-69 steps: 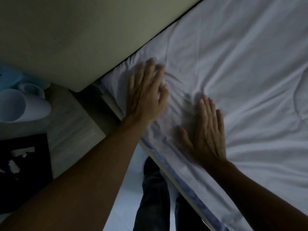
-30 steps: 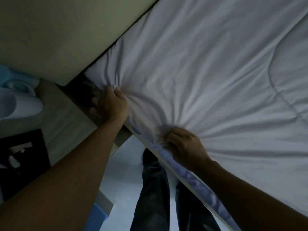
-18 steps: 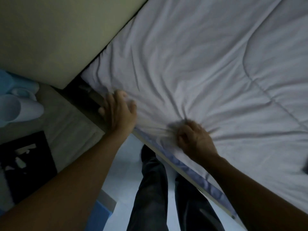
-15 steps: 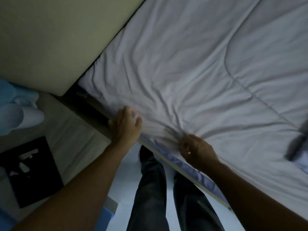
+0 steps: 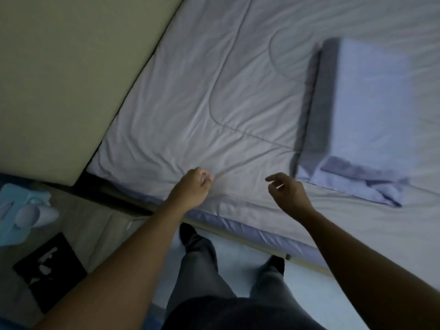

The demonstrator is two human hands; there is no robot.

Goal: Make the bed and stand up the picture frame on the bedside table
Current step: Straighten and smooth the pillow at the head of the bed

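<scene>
The white quilted sheet (image 5: 214,103) covers the mattress, with shallow wrinkles near the front edge. My left hand (image 5: 191,188) rests on that edge with its fingers curled, and a pinch of sheet shows between them. Creases run out from it. My right hand (image 5: 289,194) hovers just above the sheet to the right, fingers loosely apart and holding nothing. A black picture frame (image 5: 50,267) lies flat on the bedside table (image 5: 100,225) at the lower left, below my left forearm.
A folded pale blue cover (image 5: 366,110) lies on the bed at the right. The beige headboard (image 5: 59,79) stands at the upper left. A light blue cloth with a white cup-like object (image 5: 35,214) sits on the table's far end. My legs stand on the floor beside the bed.
Both hands stopped smoothing and tugging the sheet near the headboard corner. The right hand let go and lifted. The view swung right, bringing the folded blue cover into sight.
</scene>
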